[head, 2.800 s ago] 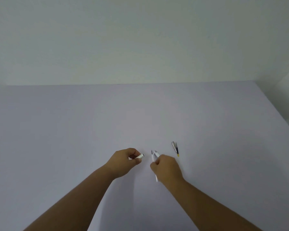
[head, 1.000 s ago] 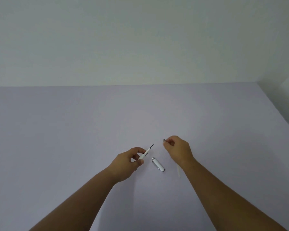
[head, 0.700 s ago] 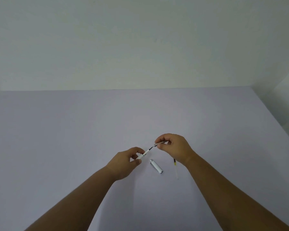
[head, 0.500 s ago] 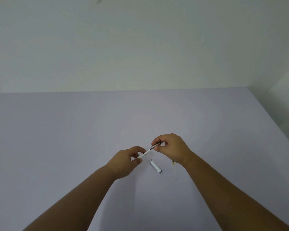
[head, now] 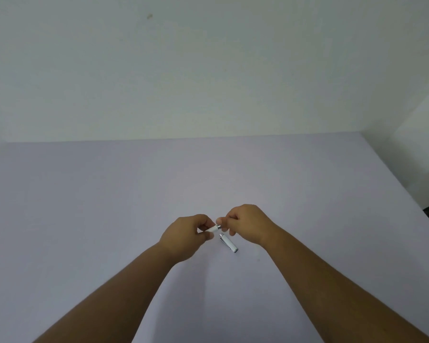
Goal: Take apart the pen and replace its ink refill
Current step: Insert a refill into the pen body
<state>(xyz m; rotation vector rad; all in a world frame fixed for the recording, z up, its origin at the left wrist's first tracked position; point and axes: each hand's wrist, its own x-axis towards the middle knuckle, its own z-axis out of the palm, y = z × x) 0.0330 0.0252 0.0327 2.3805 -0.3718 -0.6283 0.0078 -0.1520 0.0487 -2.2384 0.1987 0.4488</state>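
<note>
Fingers [head: 209,235] of both hands pinching the pen barrel [head: 214,228] above the table [head: 84,206], loose cap [head: 228,242] lying just below.

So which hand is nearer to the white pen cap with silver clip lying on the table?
Right, narrowly. The right hand is just above the white pen cap with silver clip; the left hand is beside it, to its left.

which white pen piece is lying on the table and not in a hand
The white pen cap with the silver ends, lying on the table just below the hands. The other white piece, the pen barrel, is pinched in the left hand.
</note>
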